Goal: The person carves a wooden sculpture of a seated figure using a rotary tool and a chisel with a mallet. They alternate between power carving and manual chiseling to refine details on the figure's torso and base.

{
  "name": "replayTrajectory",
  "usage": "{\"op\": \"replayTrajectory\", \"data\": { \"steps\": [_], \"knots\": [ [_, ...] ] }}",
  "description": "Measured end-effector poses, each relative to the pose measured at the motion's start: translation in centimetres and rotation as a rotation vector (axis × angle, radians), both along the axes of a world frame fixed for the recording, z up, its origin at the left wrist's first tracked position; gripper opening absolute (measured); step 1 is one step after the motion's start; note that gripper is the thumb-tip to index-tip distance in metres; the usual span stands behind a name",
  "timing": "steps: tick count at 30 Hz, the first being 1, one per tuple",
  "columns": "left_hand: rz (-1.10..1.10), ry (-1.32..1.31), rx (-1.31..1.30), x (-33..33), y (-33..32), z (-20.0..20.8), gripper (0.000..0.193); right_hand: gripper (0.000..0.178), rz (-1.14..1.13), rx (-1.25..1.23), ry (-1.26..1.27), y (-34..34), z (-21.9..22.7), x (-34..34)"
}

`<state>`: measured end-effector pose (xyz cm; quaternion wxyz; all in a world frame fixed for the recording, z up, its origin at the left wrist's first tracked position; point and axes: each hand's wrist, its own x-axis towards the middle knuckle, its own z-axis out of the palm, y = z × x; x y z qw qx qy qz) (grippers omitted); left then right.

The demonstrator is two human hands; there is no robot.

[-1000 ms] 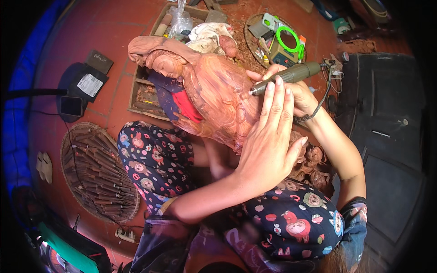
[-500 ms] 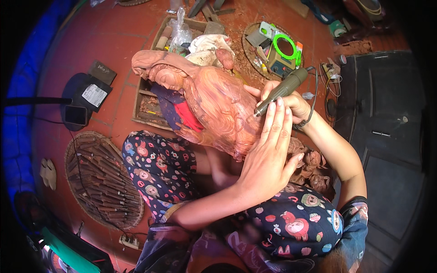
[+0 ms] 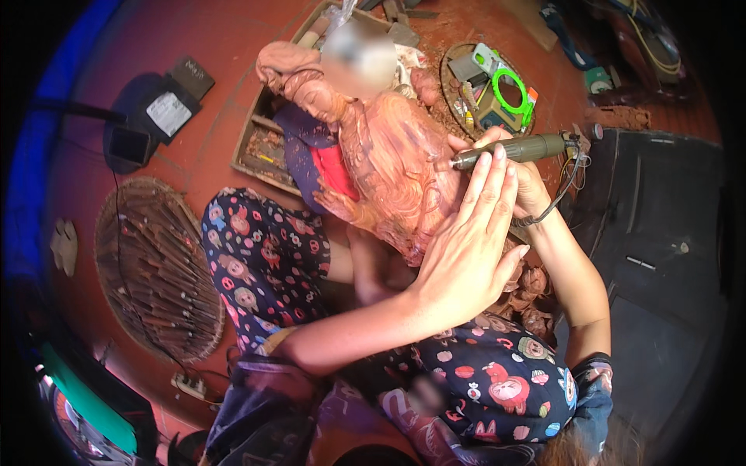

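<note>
A carved reddish wooden statue (image 3: pixel 396 151) of a robed figure lies tilted across my lap, its head toward the upper left. My right hand (image 3: pixel 528 186) grips an olive-green rotary carving tool (image 3: pixel 517 149), held almost level. The tool's tip meets or nearly meets the carved folds on the statue's right side. My left hand (image 3: pixel 470 237) lies flat with fingers stretched and together, its fingertips against the front of the tool and its palm over the statue's lower part. The bit itself is too small to make out. A dark cord (image 3: pixel 559 198) hangs from the tool past my right wrist.
A wooden tray (image 3: pixel 247 147) with shavings and cloth lies beyond the statue. A round basket (image 3: pixel 163 272) of carving chisels sits at left. Another round tray holds a green ring (image 3: pixel 510 92) and a control box. A dark cabinet (image 3: pixel 653 256) stands at right.
The rotary tool has swung from a steep slant to nearly level, its rear end moving right and down. The view has shifted, and the left hand keeps its flat pose.
</note>
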<state>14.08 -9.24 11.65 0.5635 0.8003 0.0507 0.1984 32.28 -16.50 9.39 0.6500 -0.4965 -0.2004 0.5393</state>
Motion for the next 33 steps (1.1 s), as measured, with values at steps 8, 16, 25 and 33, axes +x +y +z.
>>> {"op": "replayTrajectory", "data": {
  "steps": [8,16,25,33],
  "knots": [
    [-0.040,-0.030,-0.120,-1.9,-0.9,0.4,0.081,0.031,0.125,-0.013,-0.273,-0.7,1.6,-0.1],
    [-0.058,-0.042,-0.190,-3.7,-1.5,-0.3,0.080,0.029,0.183,-0.009,-0.473,-1.4,1.8,-1.4],
    [-0.083,-0.068,-0.228,-5.4,-1.5,-0.7,0.081,0.030,0.190,-0.020,-0.730,-2.4,2.9,-2.9],
    [-0.115,-0.065,-0.243,-6.8,-1.6,-1.0,0.076,0.027,0.151,0.038,-0.848,-2.4,3.3,-4.7]
  ]
}}
